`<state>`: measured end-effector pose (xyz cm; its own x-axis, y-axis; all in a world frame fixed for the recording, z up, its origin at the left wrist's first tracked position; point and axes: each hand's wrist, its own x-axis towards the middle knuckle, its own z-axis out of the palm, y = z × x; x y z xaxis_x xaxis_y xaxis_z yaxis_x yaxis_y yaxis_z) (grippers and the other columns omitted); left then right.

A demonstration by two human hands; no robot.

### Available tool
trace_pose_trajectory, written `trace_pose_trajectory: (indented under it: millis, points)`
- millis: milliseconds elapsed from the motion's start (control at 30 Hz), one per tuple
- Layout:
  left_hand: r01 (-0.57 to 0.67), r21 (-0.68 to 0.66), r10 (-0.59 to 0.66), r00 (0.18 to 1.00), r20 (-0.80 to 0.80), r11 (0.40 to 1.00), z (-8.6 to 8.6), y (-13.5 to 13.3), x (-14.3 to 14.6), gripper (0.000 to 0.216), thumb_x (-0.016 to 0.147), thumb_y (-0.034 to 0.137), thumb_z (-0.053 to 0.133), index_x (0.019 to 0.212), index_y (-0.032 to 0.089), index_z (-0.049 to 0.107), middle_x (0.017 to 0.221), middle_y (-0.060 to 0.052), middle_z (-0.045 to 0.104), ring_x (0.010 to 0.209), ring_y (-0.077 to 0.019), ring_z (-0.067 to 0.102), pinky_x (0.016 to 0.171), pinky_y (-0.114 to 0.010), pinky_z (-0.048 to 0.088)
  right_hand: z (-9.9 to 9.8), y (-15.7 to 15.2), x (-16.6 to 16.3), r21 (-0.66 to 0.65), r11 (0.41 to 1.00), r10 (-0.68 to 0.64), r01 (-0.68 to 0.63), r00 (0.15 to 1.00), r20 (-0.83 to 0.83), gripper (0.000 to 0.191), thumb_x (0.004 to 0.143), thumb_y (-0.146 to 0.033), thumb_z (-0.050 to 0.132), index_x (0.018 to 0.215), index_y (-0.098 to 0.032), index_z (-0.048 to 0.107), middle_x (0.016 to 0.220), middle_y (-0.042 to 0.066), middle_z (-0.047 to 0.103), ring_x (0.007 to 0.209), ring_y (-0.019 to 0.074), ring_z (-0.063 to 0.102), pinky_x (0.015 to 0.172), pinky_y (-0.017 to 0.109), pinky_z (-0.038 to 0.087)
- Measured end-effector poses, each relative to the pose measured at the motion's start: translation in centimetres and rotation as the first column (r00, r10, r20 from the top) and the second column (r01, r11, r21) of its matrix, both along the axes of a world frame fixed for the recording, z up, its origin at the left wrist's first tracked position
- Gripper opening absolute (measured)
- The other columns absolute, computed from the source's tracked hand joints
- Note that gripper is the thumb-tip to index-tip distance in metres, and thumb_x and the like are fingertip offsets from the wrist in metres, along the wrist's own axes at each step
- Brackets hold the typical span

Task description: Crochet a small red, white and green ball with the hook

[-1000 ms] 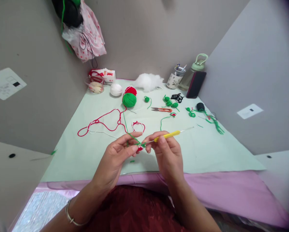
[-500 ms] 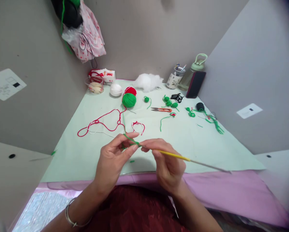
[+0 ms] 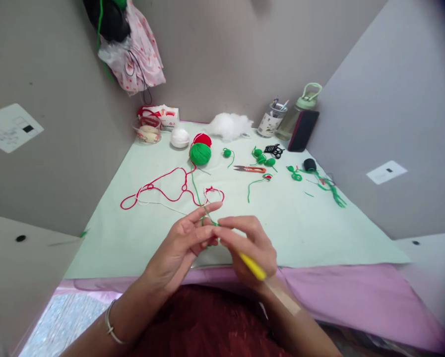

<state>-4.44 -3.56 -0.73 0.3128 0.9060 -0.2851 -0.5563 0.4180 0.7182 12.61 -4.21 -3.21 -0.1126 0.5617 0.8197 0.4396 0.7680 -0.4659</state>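
My left hand (image 3: 185, 243) pinches green yarn (image 3: 209, 216) between thumb and fingers, its index finger stretched out with the strand across it. Close beside it, my right hand (image 3: 254, 248) is closed around a crochet hook with a yellow handle (image 3: 252, 266); the shaft end points down toward my right wrist. The fingertips of both hands meet at the yarn, and they hide the hook's tip and most of the small green piece. From there the strand runs up to a green yarn ball (image 3: 200, 154), which rests against a red yarn ball (image 3: 203, 140).
Loose red yarn (image 3: 172, 199) lies left of centre. Orange thread snips (image 3: 250, 169), small green crocheted pieces (image 3: 261, 158) and a black claw clip (image 3: 274, 150) lie behind my hands. White stuffing (image 3: 229, 126), a pen cup (image 3: 270, 121), a bottle (image 3: 300, 111) and a phone (image 3: 304, 130) stand farther back.
My right hand has turned, swinging the hook's rear end from pointing right to pointing down toward my wrist. Both hands have come closer together, and the left has shifted slightly right.
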Motion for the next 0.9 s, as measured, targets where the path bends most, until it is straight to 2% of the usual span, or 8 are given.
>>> trace_pose_trajectory:
  millis: [100, 200, 333, 533, 633, 767, 833, 900]
  points:
    - [-0.105, 0.098, 0.114, 0.989, -0.098, 0.990, 0.1, 0.3, -0.3, 0.040, 0.074, 0.027, 0.095, 0.113, 0.026, 0.086, 0.075, 0.003, 0.062, 0.074, -0.0090, 0.057, 0.075, -0.020, 0.047, 0.6, 0.3, 0.0, -0.229, 0.957, 0.095, -0.178, 0.938, -0.333, 0.025, 0.106, -0.018, 0.058, 0.114, -0.029, 0.079, 0.092, 0.003, 0.078, 0.075, 0.0167, 0.072, 0.067, 0.033, 0.061]
    - [-0.103, 0.198, 0.139, 0.974, -0.177, 0.975, -0.1, 0.1, -0.1, 0.040, 0.077, 0.027, 0.094, 0.116, 0.030, 0.085, 0.079, 0.003, 0.062, 0.078, -0.0102, 0.057, 0.076, -0.021, 0.047, 0.7, 0.6, -0.1, -0.322, 0.857, 0.159, -0.402, 0.800, -0.578, 0.020, 0.106, -0.026, 0.061, 0.103, -0.027, 0.080, 0.091, 0.003, 0.077, 0.071, 0.0153, 0.068, 0.067, 0.032, 0.058]
    - [-0.039, 0.199, 0.083, 0.972, -0.218, 0.979, -0.6, -0.4, 0.2, 0.039, 0.081, 0.030, 0.091, 0.120, 0.033, 0.083, 0.090, 0.000, 0.068, 0.087, -0.0139, 0.060, 0.077, -0.024, 0.048, 0.6, 0.8, -0.4, -0.376, 0.836, 0.161, -0.400, 0.834, -0.528, 0.019, 0.105, -0.030, 0.064, 0.102, -0.026, 0.082, 0.096, 0.006, 0.080, 0.087, 0.0195, 0.072, 0.077, 0.035, 0.058]
    - [-0.059, 0.173, 0.093, 0.976, -0.196, 0.983, -0.3, -0.4, 0.2, 0.058, 0.081, 0.029, 0.089, 0.137, 0.028, 0.074, 0.090, -0.001, 0.070, 0.087, -0.0180, 0.063, 0.076, -0.029, 0.046, 0.3, 0.6, -0.4, -0.345, 0.861, 0.166, -0.374, 0.847, -0.504, 0.017, 0.103, -0.030, 0.066, 0.102, -0.026, 0.083, 0.091, 0.005, 0.077, 0.082, 0.0183, 0.070, 0.072, 0.033, 0.059]
    - [0.002, 0.116, 0.014, 0.990, -0.137, 0.993, -0.1, -0.2, 0.0, 0.068, 0.081, 0.028, 0.088, 0.146, 0.025, 0.067, 0.089, -0.003, 0.071, 0.088, -0.0197, 0.063, 0.079, -0.031, 0.045, 0.3, 0.9, -0.3, -0.358, 0.823, 0.166, -0.440, 0.790, -0.591, 0.018, 0.103, -0.034, 0.067, 0.100, -0.024, 0.081, 0.087, 0.004, 0.076, 0.074, 0.0168, 0.070, 0.068, 0.033, 0.060]
    - [0.119, 0.036, -0.119, 0.993, 0.005, 0.992, -0.2, 0.0, -0.4, 0.057, 0.078, 0.029, 0.088, 0.133, 0.021, 0.077, 0.090, -0.004, 0.069, 0.083, -0.0167, 0.059, 0.083, -0.031, 0.045, 0.7, 1.6, 0.1, -0.423, 0.739, 0.072, -0.525, 0.685, -0.725, 0.025, 0.098, -0.042, 0.071, 0.088, -0.020, 0.076, 0.075, 0.002, 0.071, 0.054, 0.0124, 0.062, 0.054, 0.028, 0.057]
    - [0.134, 0.041, -0.135, 0.990, 0.029, 0.990, -0.4, 0.0, -0.3, 0.052, 0.076, 0.029, 0.089, 0.126, 0.021, 0.080, 0.089, -0.004, 0.067, 0.082, -0.0161, 0.058, 0.084, -0.031, 0.046, 0.8, 1.8, 0.2, -0.440, 0.683, 0.069, -0.583, 0.652, -0.755, 0.026, 0.097, -0.042, 0.072, 0.085, -0.020, 0.074, 0.071, 0.000, 0.069, 0.049, 0.0105, 0.057, 0.051, 0.026, 0.054]
    - [0.080, 0.081, -0.078, 0.997, -0.029, 0.993, -0.5, -0.2, 0.0, 0.050, 0.077, 0.029, 0.090, 0.125, 0.023, 0.081, 0.088, -0.002, 0.066, 0.083, -0.0165, 0.059, 0.084, -0.031, 0.046, 0.6, 1.7, 0.1, -0.423, 0.678, 0.095, -0.602, 0.641, -0.761, 0.024, 0.099, -0.042, 0.070, 0.087, -0.021, 0.075, 0.073, 0.000, 0.070, 0.052, 0.0109, 0.059, 0.053, 0.026, 0.055]
